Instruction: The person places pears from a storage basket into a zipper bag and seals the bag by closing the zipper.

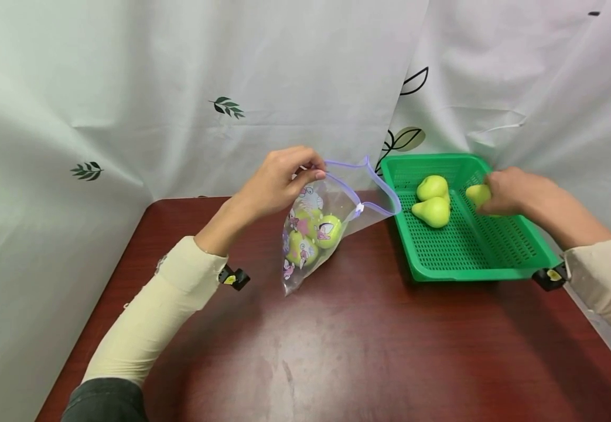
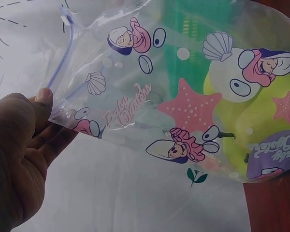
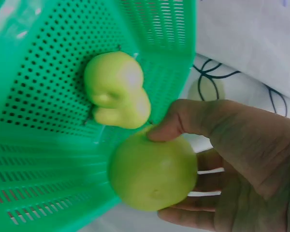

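Observation:
My left hand (image 1: 289,176) pinches the top corner of a clear zip bag (image 1: 348,193) with a purple zip edge, printed with shells and starfish. The bag's mouth gapes to the right, and several green pears (image 1: 302,249) sit in its lower part. In the left wrist view, the thumb (image 2: 44,99) presses the bag's edge. My right hand (image 1: 513,192) grips a pear (image 3: 152,169) at the right side of a green plastic basket (image 1: 458,274), thumb on top and fingers around its far side. Two more pears (image 1: 434,211) lie together on the basket floor.
A dark red-brown table (image 1: 326,346) carries the basket at its back right. White curtains (image 1: 178,70) with leaf prints hang behind and along the sides.

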The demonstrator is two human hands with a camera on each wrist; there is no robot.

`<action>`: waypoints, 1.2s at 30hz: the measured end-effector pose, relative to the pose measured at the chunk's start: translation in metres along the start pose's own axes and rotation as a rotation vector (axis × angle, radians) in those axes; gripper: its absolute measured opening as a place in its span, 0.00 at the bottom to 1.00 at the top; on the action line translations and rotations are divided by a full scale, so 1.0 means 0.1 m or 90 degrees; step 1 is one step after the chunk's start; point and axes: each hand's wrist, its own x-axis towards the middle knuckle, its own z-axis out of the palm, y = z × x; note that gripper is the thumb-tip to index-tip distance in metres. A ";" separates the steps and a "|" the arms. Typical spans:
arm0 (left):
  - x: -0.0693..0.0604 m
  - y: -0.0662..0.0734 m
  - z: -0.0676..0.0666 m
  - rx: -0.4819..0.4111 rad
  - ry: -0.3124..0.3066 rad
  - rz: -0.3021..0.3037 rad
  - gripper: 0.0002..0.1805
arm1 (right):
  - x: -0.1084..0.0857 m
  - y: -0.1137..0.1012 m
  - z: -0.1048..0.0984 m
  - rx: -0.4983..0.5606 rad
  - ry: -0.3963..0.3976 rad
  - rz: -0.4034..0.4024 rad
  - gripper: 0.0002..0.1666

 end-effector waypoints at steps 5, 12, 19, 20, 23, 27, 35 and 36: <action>0.01 0.02 0.00 -0.004 -0.002 -0.007 0.03 | -0.03 -0.06 -0.10 0.012 0.077 0.045 0.37; 0.03 0.01 0.04 -0.014 -0.004 -0.004 0.02 | -0.08 -0.19 -0.15 0.116 0.225 0.040 0.45; 0.01 -0.02 0.04 -0.013 0.007 -0.003 0.03 | -0.06 -0.46 -0.27 0.268 0.315 -0.013 0.46; 0.01 -0.02 0.04 -0.013 0.008 -0.003 0.03 | -0.06 -0.52 -0.29 0.293 0.323 -0.019 0.46; 0.01 -0.02 0.04 -0.016 0.010 -0.002 0.03 | -0.09 -0.69 -0.33 0.369 0.332 -0.031 0.44; -0.01 -0.02 0.04 -0.015 0.015 -0.005 0.03 | -0.15 -0.95 -0.35 0.461 0.343 -0.085 0.40; -0.03 -0.02 0.04 -0.009 0.014 -0.003 0.03 | -0.22 -1.35 -0.31 0.498 0.339 -0.169 0.37; -0.04 -0.03 0.04 -0.009 0.014 -0.002 0.03 | -0.22 -1.39 -0.30 0.496 0.335 -0.177 0.37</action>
